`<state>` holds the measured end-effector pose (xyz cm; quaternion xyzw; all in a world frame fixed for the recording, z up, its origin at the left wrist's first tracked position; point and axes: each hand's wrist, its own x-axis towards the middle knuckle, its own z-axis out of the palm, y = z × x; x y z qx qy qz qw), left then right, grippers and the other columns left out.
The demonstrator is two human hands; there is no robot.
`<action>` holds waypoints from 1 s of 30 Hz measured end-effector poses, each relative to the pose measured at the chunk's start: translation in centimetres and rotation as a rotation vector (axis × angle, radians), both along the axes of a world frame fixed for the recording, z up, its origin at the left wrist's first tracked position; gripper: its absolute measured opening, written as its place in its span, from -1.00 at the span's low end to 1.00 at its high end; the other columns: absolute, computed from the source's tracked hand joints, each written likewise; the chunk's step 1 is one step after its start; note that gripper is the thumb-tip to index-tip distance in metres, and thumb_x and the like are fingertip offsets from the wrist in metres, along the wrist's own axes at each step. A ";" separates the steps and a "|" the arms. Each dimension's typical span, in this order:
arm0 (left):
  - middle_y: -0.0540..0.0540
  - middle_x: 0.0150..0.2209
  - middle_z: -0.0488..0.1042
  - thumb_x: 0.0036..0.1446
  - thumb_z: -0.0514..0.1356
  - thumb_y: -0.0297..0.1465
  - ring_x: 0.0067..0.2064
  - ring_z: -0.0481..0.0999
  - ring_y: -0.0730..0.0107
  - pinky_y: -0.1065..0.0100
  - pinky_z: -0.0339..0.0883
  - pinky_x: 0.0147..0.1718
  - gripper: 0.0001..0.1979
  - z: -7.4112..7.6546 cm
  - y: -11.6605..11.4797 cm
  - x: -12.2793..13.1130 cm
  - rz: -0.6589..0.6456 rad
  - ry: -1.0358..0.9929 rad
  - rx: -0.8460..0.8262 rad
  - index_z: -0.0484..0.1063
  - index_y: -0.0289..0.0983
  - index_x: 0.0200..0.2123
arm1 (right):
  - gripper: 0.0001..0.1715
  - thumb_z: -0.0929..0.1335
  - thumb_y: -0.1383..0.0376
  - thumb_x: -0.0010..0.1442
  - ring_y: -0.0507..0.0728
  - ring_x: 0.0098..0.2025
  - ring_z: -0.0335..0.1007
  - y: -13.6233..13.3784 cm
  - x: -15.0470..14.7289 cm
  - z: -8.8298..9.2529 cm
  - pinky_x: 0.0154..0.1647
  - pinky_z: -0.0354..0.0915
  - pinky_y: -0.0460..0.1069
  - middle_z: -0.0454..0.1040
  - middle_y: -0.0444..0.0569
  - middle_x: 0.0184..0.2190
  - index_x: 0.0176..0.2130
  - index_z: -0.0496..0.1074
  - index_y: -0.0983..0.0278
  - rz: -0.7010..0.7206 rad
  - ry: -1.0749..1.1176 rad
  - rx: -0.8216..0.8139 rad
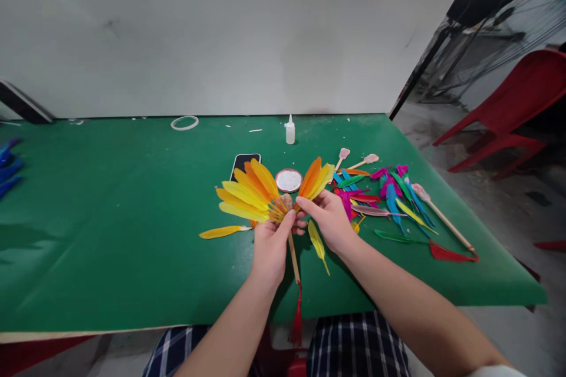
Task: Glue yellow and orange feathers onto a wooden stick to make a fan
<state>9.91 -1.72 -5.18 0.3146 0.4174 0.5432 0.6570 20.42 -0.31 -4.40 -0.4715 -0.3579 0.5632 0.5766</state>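
Observation:
My left hand [275,241] is closed around the base of a feather fan [250,185], whose yellow and orange feathers spread to the left. A wooden handle [293,256] runs down from it, and a red tassel [298,321] hangs past the table edge. My right hand [329,215] pinches a smaller bunch of orange and yellow feathers [316,179] at the fan's right side. Where the quills meet the handle head, fingers partly hide them. A loose yellow feather [223,232] lies left of my left hand, and another yellow feather [316,244] lies below my right hand.
Behind the hands are a round white dish [289,180], a phone [243,162] and a white squeeze bottle [290,131]. To the right lie a pile of coloured feathers [391,200] and several wooden sticks, one stick [446,224] with a red tassel. A white ring [184,123] lies near the wall.

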 end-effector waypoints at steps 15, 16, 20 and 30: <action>-0.08 -0.45 0.53 -0.06 0.25 -0.39 -0.44 0.50 0.45 0.47 0.36 -0.49 -0.75 0.3 0.0 0.0 -0.010 -0.034 -0.010 0.46 -0.38 -0.27 | -0.71 0.46 0.19 -0.18 -0.07 -0.65 0.23 0.1 -0.2 -0.3 -0.68 0.21 -0.13 0.38 -0.17 -0.65 -0.50 0.40 0.35 0.045 0.096 -0.004; -0.08 -0.45 0.53 -0.06 0.25 -0.38 -0.43 0.51 0.44 0.47 0.36 -0.48 -0.76 0.3 -0.1 0.0 -0.016 -0.030 -0.011 0.46 -0.38 -0.28 | -0.71 0.46 0.19 -0.18 -0.07 -0.67 0.21 0.1 -0.1 -0.2 -0.70 0.20 -0.13 0.37 -0.18 -0.66 -0.51 0.40 0.34 0.052 0.112 -0.007; -0.09 -0.38 0.54 -0.07 0.26 -0.37 -0.41 0.52 0.42 0.47 0.37 -0.51 -0.73 0.2 0.0 -0.1 -0.049 -0.014 -0.004 0.45 -0.34 -0.24 | -0.72 0.46 0.20 -0.17 -0.08 -0.66 0.22 0.0 0.0 0.0 -0.68 0.18 -0.15 0.39 -0.18 -0.63 -0.48 0.40 0.34 0.047 0.105 -0.010; -0.12 -0.34 0.54 -0.08 0.27 -0.35 -0.43 0.52 0.43 0.47 0.40 -0.51 -0.70 0.0 0.1 -0.3 -0.009 0.025 0.066 0.46 -0.36 -0.24 | -0.71 0.47 0.20 -0.19 -0.04 -0.53 0.32 0.0 0.2 -0.1 -0.52 0.29 -0.12 0.47 -0.12 -0.51 -0.44 0.44 0.30 0.050 0.025 0.040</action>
